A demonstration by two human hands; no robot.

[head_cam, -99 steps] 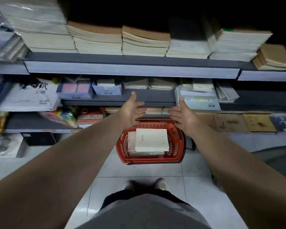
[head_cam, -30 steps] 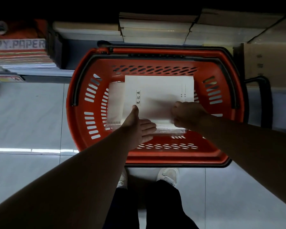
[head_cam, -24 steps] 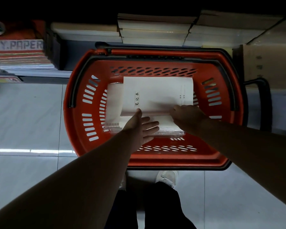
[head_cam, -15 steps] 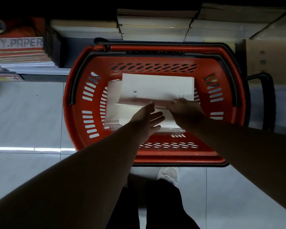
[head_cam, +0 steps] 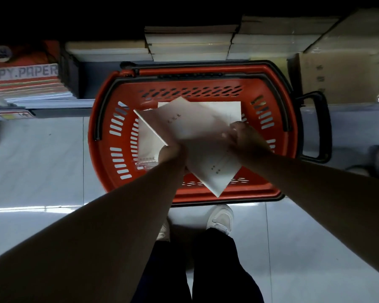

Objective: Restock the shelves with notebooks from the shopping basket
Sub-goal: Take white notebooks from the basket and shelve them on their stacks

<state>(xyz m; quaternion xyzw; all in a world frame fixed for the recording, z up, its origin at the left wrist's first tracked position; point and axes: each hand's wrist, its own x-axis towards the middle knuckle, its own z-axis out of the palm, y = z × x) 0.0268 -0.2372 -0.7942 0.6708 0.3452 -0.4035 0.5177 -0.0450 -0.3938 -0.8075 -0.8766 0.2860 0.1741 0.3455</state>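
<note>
White notebook tilted above red basket, pickup step; left hand and right hand grip its edges. Next: raise to shelf stacks at twelve o'clock.

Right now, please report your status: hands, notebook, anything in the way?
The left hand and right hand grip the top notebook, tilted above the red basket. Inside lie more notebooks. Nothing blocks the way up.

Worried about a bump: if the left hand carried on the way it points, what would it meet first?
Probably the wrapped stack in the basket, beneath the lifted notebook that the left hand grips; depth is unclear.
</note>
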